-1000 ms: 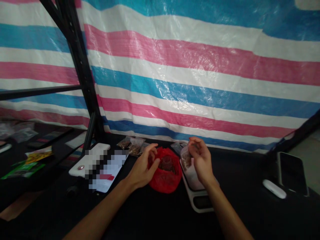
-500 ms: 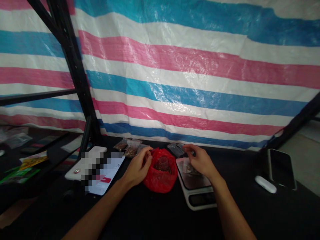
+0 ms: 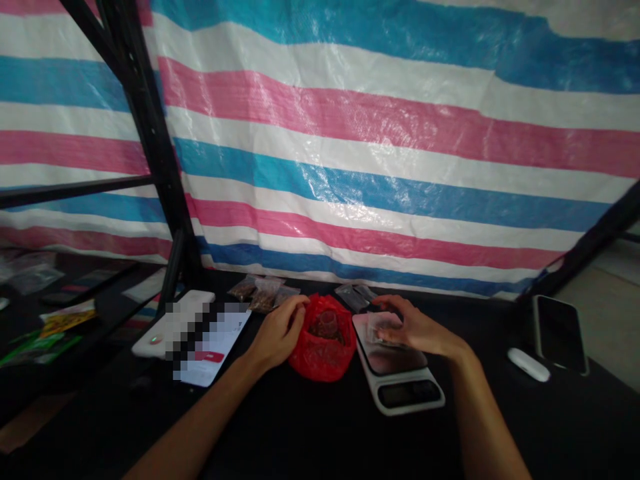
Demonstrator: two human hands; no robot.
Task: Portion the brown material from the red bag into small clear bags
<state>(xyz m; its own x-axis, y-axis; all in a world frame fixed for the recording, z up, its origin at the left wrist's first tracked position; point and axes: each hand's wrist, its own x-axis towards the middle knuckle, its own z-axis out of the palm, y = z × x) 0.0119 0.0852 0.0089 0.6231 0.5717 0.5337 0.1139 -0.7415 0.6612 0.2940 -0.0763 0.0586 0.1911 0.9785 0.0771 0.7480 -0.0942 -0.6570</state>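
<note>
Right hand [image 3: 421, 328], thumb and fingers parted, over a sachet [image 3: 373, 327] lying on the scale [image 3: 396, 361]. Left hand [image 3: 276, 333] at the near-left side of the red bag [image 3: 323, 363]; whether its fingers clamp the plastic cannot be told. Inside the bag: a clear cup [image 3: 329, 321] among brown pieces. Behind: filled packets [image 3: 264, 295].

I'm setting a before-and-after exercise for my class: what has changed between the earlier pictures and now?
The right hand has lowered the small clear bag, first held upright, onto the scale. Its fingers are over the bag; whether they have let go is unclear. The right forearm has swung rightward, uncovering the display. The left hand stays at the left edge of the red bag.
</note>
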